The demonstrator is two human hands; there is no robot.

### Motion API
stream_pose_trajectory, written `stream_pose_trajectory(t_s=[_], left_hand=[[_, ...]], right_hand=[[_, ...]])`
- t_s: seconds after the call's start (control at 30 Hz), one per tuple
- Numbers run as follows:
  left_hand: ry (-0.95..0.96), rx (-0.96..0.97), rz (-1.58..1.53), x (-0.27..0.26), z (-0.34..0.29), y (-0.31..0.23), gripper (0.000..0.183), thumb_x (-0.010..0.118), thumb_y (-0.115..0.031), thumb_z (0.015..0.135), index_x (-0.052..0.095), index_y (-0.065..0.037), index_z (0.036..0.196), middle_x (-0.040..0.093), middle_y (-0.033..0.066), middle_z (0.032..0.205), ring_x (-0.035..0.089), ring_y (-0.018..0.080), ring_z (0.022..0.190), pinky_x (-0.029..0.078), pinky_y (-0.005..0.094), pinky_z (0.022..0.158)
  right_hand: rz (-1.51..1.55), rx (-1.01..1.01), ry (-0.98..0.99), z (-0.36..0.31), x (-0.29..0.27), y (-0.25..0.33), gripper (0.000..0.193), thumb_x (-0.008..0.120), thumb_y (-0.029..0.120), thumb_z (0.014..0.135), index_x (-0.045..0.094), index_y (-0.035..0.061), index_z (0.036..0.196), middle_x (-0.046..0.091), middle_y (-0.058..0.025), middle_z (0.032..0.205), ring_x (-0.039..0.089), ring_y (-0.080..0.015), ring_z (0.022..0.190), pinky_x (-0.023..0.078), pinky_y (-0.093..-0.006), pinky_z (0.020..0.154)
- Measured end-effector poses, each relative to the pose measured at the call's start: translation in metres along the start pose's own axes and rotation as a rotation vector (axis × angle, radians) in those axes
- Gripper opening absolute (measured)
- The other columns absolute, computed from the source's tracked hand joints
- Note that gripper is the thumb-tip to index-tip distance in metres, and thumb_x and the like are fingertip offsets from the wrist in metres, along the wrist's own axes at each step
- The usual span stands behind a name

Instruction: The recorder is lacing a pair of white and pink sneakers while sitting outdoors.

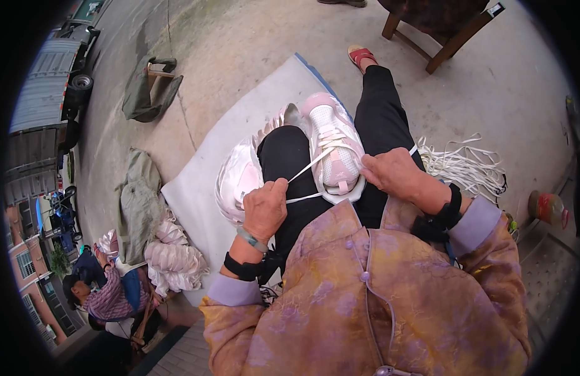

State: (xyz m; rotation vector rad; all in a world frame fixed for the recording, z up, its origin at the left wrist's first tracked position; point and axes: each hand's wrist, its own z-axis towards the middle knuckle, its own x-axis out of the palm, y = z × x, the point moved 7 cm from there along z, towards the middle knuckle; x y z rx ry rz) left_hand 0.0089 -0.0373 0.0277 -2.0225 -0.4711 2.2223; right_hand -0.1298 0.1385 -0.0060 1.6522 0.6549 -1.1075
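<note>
A pink and white sneaker (327, 116) rests between my knees, with a white shoelace (310, 164) threaded across its front. My left hand (265, 205) is closed on the lace, and strands stretch from its fingers to the shoe. At the shoe's right side my right hand (393, 172) is pinched closed, a lace strand running to its fingertips; the tips are partly hidden. Left of my knee lies a row of more pink and white shoes (230, 178), nested together on a pale sheet (205, 147). A heap of loose white laces (469, 164) hangs beyond my right wrist.
A green cloth bundle (139, 194) and several more shoes (175, 260) lie at the left. Another person (117, 291) sits beyond them, holding a shoe. A wooden chair (443, 31) stands far right. A jar with a red label (547, 208) is at the right edge.
</note>
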Motion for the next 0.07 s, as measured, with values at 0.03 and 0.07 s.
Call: stream_pose_trajectory(t_s=[0.03,0.07], left_hand=[[0.004,0.003,0.012,-0.0014,-0.0001,-0.0005,0.005,0.057,-0.007,0.078,0.053,-0.009,0.081,0.052,0.0099,0.064,0.056,0.0325,0.054,0.044,0.0414,0.048],[0.005,0.003,0.011,-0.0012,-0.0006,-0.0009,0.005,0.057,-0.007,0.078,0.053,-0.009,0.081,0.052,0.0099,0.064,0.056,0.0325,0.054,0.044,0.0414,0.048]], right_hand=[[0.0,0.001,0.001,-0.0015,-0.0008,-0.0007,0.019,0.057,0.026,0.084,0.052,0.0077,0.081,0.058,-0.0112,0.061,0.059,-0.0324,0.058,0.044,-0.0413,0.049],[0.037,-0.017,-0.04,-0.0034,-0.0044,-0.0009,0.02,0.057,0.028,0.084,0.053,0.0085,0.079,0.06,-0.0109,0.063,0.06,-0.0314,0.06,0.045,-0.0409,0.05]])
